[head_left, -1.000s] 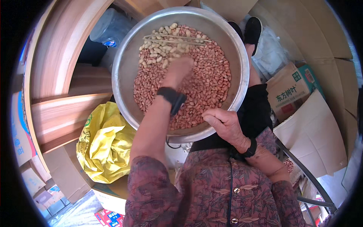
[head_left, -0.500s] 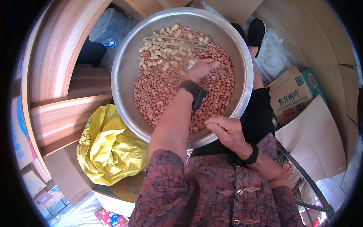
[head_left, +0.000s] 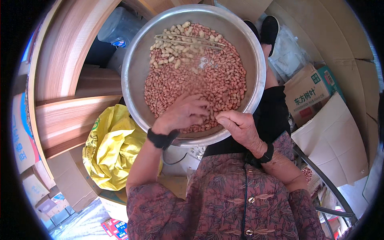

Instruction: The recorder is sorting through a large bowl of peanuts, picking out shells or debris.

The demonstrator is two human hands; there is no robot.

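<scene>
A big metal basin [head_left: 134, 72] holds a broad layer of shelled peanuts [head_left: 224, 72] with reddish skins. Unshelled peanuts [head_left: 170, 48] form a pale patch at its far left side, with two thin sticks [head_left: 192, 41] lying across them. A few white scraps [head_left: 204, 62] rest among the kernels near the middle. My left hand [head_left: 182, 112], a dark band on its wrist, is over the kernels at the near left, fingers apart and slightly blurred. At the near right my right hand [head_left: 243, 130] is closed over the basin's rim, thumb on the inside.
A crumpled yellow plastic bag [head_left: 116, 148] lies left of the basin, beside wooden boards [head_left: 76, 124]. A clear plastic container [head_left: 120, 26] stands at the far left. On the right are a cardboard box [head_left: 306, 96], a cardboard sheet [head_left: 332, 140] and a dark metal frame [head_left: 326, 186].
My left hand has drawn back from the basin's middle toward its near left side, uncovering the white scraps. My right hand stays at the rim.
</scene>
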